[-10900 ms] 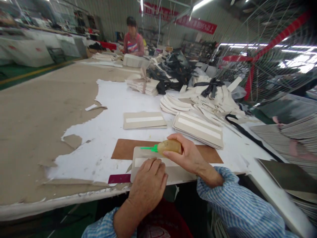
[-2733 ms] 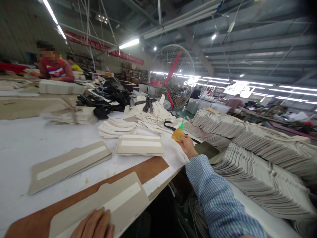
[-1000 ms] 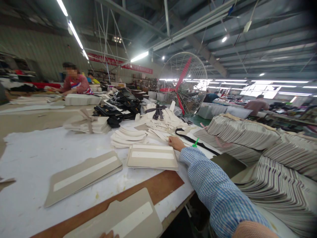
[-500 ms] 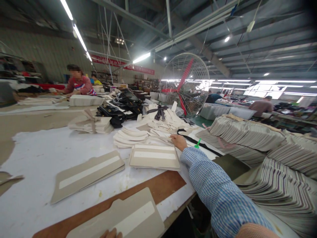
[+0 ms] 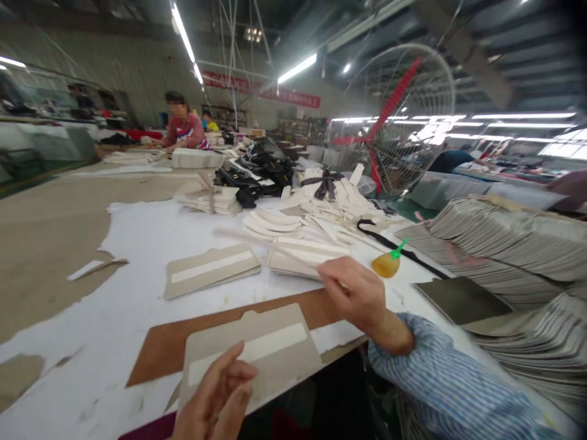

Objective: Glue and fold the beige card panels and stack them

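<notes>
My right hand (image 5: 355, 293) pinches one end of a thin pale strip (image 5: 270, 244), which is blurred by motion and reaches out to the left over the table. My left hand (image 5: 220, 391) hovers at the lower edge of a beige panel (image 5: 284, 354) with a white band along it; its fingers are apart and hold nothing. That panel lies partly on a brown board (image 5: 160, 348) near the table edge. Behind are two small stacks of similar banded panels, a left one (image 5: 213, 269) and a right one (image 5: 293, 269) partly covered by the strip and my right hand.
A yellow bottle with a green nozzle (image 5: 386, 264) stands right of my right hand. Beyond are cream pieces (image 5: 275, 223), black items (image 5: 261, 171) and a caged fan (image 5: 389, 122). Tall stacks of grey pieces (image 5: 513, 232) line the right. A person (image 5: 186, 128) works far left.
My right hand has come back from the cream pieces toward me, now with a pale strip. My left hand has risen into view over the near panel. The view has turned right and down.
</notes>
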Tool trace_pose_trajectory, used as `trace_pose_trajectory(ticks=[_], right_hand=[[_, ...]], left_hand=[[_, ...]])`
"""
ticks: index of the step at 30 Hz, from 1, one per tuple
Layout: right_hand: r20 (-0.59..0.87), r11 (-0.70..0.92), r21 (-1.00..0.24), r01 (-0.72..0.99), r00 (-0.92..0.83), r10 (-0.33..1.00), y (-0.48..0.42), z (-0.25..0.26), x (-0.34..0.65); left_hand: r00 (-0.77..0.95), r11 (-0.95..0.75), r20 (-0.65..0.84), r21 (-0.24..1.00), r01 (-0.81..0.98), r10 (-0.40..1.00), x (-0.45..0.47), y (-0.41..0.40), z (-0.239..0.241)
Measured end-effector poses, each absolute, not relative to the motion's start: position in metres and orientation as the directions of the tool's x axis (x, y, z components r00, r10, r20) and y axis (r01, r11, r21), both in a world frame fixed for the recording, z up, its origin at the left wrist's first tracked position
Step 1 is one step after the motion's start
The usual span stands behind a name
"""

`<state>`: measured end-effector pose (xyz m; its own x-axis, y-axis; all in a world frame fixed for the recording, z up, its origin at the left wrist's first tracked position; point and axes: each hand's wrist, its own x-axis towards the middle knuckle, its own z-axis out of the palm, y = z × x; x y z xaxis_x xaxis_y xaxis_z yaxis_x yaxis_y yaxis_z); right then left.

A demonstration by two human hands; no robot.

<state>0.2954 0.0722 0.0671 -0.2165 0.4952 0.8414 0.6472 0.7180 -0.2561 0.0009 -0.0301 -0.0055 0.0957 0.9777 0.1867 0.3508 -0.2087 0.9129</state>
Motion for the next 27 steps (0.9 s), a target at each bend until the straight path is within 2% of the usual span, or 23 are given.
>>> trace_pose_trajectory(ticks=[1, 3, 5, 8, 9, 10, 11, 12, 13, 14, 15, 17, 19, 22, 27], right_hand=[[0.838, 0.790, -0.165, 0.590, -0.338, 0.428, 0.054, 0.063, 0.283], [0.804, 0.881, -0.002, 0.474, -0.522, 0.283, 0.025, 0.055, 0.265], [0.772, 0.913, 0.079, 0.400, -0.604, 0.198, 0.008, 0.050, 0.254], [0.782, 0.928, 0.037, 0.370, -0.589, 0.204, -0.003, 0.045, 0.247], [0.795, 0.923, -0.043, 0.383, -0.547, 0.264, -0.004, 0.042, 0.246], [0.795, 0.899, -0.178, 0.400, -0.481, 0.371, -0.005, 0.038, 0.246], [0.755, 0.840, -0.371, 0.397, -0.398, 0.521, -0.005, 0.034, 0.247], [0.652, 0.721, -0.595, 0.355, -0.312, 0.691, -0.006, 0.029, 0.248], [0.485, 0.539, -0.798, 0.268, -0.246, 0.839, -0.006, 0.024, 0.248], [0.285, 0.321, -0.934, 0.155, -0.214, 0.934, -0.006, 0.020, 0.249], [0.103, 0.113, -0.993, 0.035, -0.210, 0.972, -0.007, 0.016, 0.249], [-0.140, -0.177, -0.971, -0.162, -0.220, 0.965, -0.008, 0.014, 0.249], [-0.250, -0.303, -0.910, -0.281, -0.211, 0.945, -0.008, 0.016, 0.251], [-0.298, -0.342, -0.869, -0.357, -0.174, 0.939, -0.006, 0.022, 0.255], [-0.287, -0.317, -0.906, -0.279, -0.144, 0.947, -0.002, 0.027, 0.262]], left_hand=[[0.136, -0.021, 0.004, 0.992, 0.125, 0.991, 0.007, -0.034, 0.010], [0.128, 0.272, -0.250, 0.939, -0.211, 0.960, 0.020, -0.038, 0.036], [0.045, 0.404, -0.417, 0.842, -0.358, 0.908, 0.028, -0.040, 0.053], [-0.096, 0.489, -0.586, 0.746, -0.453, 0.805, 0.030, -0.042, 0.062], [-0.108, 0.491, -0.603, 0.729, -0.477, 0.790, 0.029, -0.042, 0.062], [-0.105, 0.478, -0.596, 0.726, -0.495, 0.796, 0.028, -0.043, 0.060], [-0.095, 0.452, -0.567, 0.736, -0.505, 0.818, 0.027, -0.043, 0.058], [-0.085, 0.418, -0.525, 0.755, -0.504, 0.847, 0.026, -0.043, 0.056], [-0.067, 0.386, -0.477, 0.780, -0.492, 0.877, 0.026, -0.044, 0.054], [-0.049, 0.360, -0.432, 0.804, -0.473, 0.900, 0.027, -0.044, 0.052], [-0.027, 0.341, -0.395, 0.825, -0.450, 0.918, 0.028, -0.044, 0.051], [0.007, 0.317, -0.344, 0.858, -0.404, 0.939, 0.031, -0.045, 0.047], [0.028, 0.305, -0.316, 0.887, -0.346, 0.948, 0.032, -0.045, 0.042], [0.059, 0.313, -0.308, 0.925, -0.214, 0.950, 0.031, -0.045, 0.035], [0.122, 0.369, -0.362, 0.928, -0.046, 0.924, 0.032, -0.043, 0.028]])
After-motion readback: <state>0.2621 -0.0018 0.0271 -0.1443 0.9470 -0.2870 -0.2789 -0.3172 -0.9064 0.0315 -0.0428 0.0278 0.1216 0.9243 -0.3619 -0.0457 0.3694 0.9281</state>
